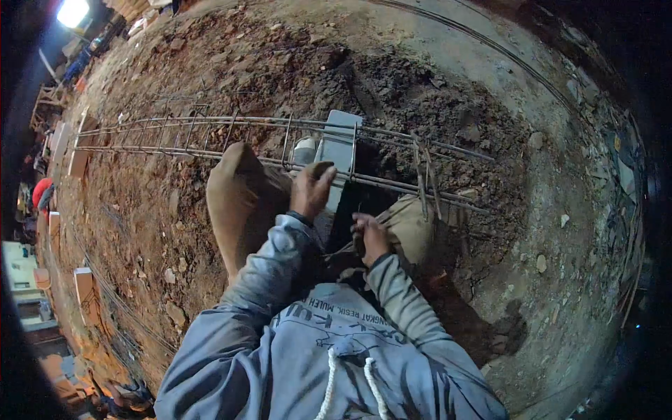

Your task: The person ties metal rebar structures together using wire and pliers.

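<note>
A long rebar cage (189,151) of thin rods and square stirrups lies crosswise over the dirt in front of me. My left hand (312,187) is at its near rods, beside one stirrup, with fingers bent together; what they hold, if anything, is too small to tell. Lower and to the right, my right hand (369,236) has its fingers curled near my knee, its grip unclear. A pale board (343,120) runs under the cage between my knees. Close to my left hand, a whitish cylindrical object (304,150) sits inside the cage.
Loose rods (490,42) curve across the ground at the upper right. Orange-brown blocks (87,294) stand along the left side. A lamp (73,12) shines at the top left. Clods and stones cover the soil around the cage.
</note>
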`<control>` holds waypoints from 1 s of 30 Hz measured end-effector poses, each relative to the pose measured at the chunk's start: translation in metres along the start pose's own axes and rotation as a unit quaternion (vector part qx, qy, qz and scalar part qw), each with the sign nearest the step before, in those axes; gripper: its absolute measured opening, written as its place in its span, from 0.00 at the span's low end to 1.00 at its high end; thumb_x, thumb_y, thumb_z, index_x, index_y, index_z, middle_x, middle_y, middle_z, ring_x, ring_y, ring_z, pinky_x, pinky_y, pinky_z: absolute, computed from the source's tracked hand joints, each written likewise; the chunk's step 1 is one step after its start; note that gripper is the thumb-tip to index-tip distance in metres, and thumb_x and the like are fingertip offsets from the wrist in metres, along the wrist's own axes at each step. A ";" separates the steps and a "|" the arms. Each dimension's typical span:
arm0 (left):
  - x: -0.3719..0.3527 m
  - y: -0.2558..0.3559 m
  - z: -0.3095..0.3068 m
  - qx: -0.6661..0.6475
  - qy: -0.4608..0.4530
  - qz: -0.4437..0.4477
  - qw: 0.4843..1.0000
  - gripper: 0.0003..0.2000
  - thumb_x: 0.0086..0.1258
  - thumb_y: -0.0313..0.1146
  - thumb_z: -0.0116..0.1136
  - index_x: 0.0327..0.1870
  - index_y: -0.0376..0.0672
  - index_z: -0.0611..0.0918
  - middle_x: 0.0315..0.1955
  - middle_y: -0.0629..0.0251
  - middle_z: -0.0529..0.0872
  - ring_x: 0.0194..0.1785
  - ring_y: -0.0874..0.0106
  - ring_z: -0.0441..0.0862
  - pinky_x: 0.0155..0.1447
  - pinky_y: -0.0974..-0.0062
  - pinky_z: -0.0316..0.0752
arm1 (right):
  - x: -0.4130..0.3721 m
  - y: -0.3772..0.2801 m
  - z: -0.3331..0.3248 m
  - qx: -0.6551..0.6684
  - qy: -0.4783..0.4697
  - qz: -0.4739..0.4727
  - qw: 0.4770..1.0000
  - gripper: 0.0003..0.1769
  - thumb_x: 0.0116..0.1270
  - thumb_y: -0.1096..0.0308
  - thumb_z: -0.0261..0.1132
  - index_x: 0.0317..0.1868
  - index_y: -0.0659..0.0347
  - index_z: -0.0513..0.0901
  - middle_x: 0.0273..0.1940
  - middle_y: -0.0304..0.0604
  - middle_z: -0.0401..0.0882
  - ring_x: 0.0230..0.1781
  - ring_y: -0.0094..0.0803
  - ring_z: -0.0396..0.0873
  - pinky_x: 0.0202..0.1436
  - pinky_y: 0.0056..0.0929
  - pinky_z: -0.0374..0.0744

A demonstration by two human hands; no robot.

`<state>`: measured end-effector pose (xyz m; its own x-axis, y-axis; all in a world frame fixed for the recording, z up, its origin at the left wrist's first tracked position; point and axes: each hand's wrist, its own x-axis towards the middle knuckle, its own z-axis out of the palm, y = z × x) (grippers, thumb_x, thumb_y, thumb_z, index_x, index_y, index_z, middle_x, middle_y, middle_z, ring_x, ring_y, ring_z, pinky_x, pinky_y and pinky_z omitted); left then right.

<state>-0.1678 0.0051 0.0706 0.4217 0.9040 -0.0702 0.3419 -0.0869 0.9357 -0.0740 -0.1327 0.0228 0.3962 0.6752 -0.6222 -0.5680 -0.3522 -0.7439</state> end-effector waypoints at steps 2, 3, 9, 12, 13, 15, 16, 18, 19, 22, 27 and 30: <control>0.008 0.024 -0.006 0.142 -0.007 0.050 0.989 0.16 0.64 0.42 0.53 0.40 0.37 0.82 0.34 0.50 0.83 0.39 0.58 0.82 0.43 0.65 0.74 | 0.024 0.015 -0.007 0.086 -0.008 0.049 0.995 0.12 0.66 0.67 0.56 0.46 0.64 0.76 0.29 0.39 0.75 0.24 0.23 0.73 0.25 0.22 0.72; 0.016 0.027 -0.003 0.167 -0.017 0.039 0.985 0.13 0.63 0.40 0.54 0.39 0.41 0.83 0.34 0.51 0.83 0.40 0.56 0.81 0.43 0.65 0.74 | 0.043 0.016 -0.005 0.122 -0.016 0.008 0.992 0.12 0.65 0.66 0.57 0.45 0.65 0.76 0.29 0.40 0.75 0.23 0.22 0.73 0.24 0.21 0.72; 0.067 0.030 0.036 0.312 -0.079 0.158 0.934 0.13 0.57 0.41 0.58 0.38 0.43 0.83 0.29 0.54 0.83 0.35 0.56 0.81 0.40 0.63 0.75 | 0.091 0.018 -0.005 0.160 -0.006 -0.111 0.981 0.08 0.62 0.65 0.61 0.36 0.62 0.77 0.30 0.40 0.77 0.22 0.21 0.71 0.23 0.21 0.69; 0.089 0.018 0.054 0.386 -0.120 0.203 0.892 0.11 0.53 0.40 0.59 0.31 0.43 0.82 0.25 0.55 0.83 0.30 0.55 0.81 0.35 0.60 0.75 | 0.083 0.014 0.000 0.168 0.031 -0.106 0.980 0.08 0.59 0.66 0.63 0.31 0.63 0.79 0.29 0.39 0.78 0.24 0.22 0.70 0.26 0.21 0.68; 0.093 0.021 0.059 0.417 -0.157 0.175 0.878 0.11 0.52 0.39 0.58 0.29 0.41 0.82 0.26 0.53 0.83 0.32 0.55 0.81 0.36 0.60 0.76 | 0.085 0.011 0.000 0.168 0.014 -0.110 0.980 0.08 0.59 0.66 0.63 0.32 0.63 0.79 0.29 0.39 0.78 0.24 0.23 0.71 0.27 0.21 0.68; 0.094 0.027 0.066 0.473 -0.199 0.139 0.847 0.11 0.51 0.38 0.57 0.26 0.38 0.82 0.25 0.51 0.83 0.33 0.55 0.82 0.37 0.60 0.77 | 0.087 0.008 0.000 0.169 -0.023 -0.115 0.979 0.08 0.59 0.66 0.63 0.33 0.62 0.79 0.29 0.38 0.78 0.25 0.24 0.72 0.29 0.24 0.69; 0.098 0.018 0.068 0.475 -0.202 0.139 0.845 0.11 0.51 0.38 0.57 0.26 0.38 0.82 0.25 0.51 0.83 0.33 0.55 0.82 0.37 0.60 0.77 | 0.093 0.013 -0.002 0.173 -0.021 -0.113 0.978 0.08 0.59 0.66 0.63 0.33 0.62 0.79 0.29 0.38 0.78 0.25 0.24 0.72 0.29 0.24 0.69; 0.108 -0.008 0.072 0.438 -0.176 0.207 0.857 0.13 0.49 0.43 0.61 0.25 0.41 0.81 0.20 0.54 0.81 0.28 0.55 0.81 0.30 0.59 0.75 | 0.103 0.024 -0.006 0.209 -0.133 -0.100 0.964 0.11 0.62 0.61 0.63 0.39 0.59 0.77 0.29 0.37 0.76 0.23 0.26 0.70 0.28 0.30 0.72; 0.102 0.001 0.067 0.420 -0.144 0.191 0.875 0.14 0.51 0.44 0.61 0.26 0.42 0.81 0.22 0.54 0.82 0.29 0.55 0.81 0.32 0.61 0.75 | 0.102 0.020 -0.003 0.212 -0.130 -0.098 0.964 0.11 0.62 0.61 0.63 0.39 0.59 0.77 0.29 0.37 0.76 0.23 0.26 0.70 0.28 0.30 0.72; 0.083 0.014 0.039 0.322 -0.133 0.103 0.932 0.15 0.56 0.46 0.57 0.28 0.41 0.83 0.24 0.52 0.82 0.33 0.51 0.79 0.36 0.57 0.74 | 0.104 0.015 0.010 0.262 -0.088 -0.083 0.958 0.06 0.59 0.69 0.63 0.34 0.61 0.78 0.26 0.40 0.77 0.24 0.23 0.74 0.26 0.23 0.74; 0.041 -0.014 0.028 0.058 -0.100 0.051 0.992 0.17 0.64 0.45 0.53 0.31 0.36 0.80 0.23 0.55 0.82 0.30 0.60 0.81 0.33 0.66 0.72 | 0.107 0.033 0.006 0.327 -0.118 0.010 0.938 0.11 0.61 0.67 0.61 0.43 0.60 0.76 0.28 0.41 0.78 0.22 0.30 0.78 0.23 0.26 0.79; 0.004 0.007 0.020 0.130 -0.087 0.019 0.987 0.17 0.67 0.43 0.52 0.36 0.34 0.80 0.26 0.61 0.84 0.32 0.68 0.83 0.33 0.72 0.74 | 0.120 0.047 0.017 0.191 -0.002 -0.100 0.976 0.10 0.61 0.66 0.60 0.39 0.63 0.80 0.25 0.44 0.79 0.23 0.34 0.78 0.27 0.27 0.77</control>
<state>-0.1470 -0.0001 0.0698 0.5687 0.8143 -0.1158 0.5175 -0.2448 0.8199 -0.0657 -0.0572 -0.0822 0.5249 0.7080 -0.4725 -0.7076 0.0544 -0.7046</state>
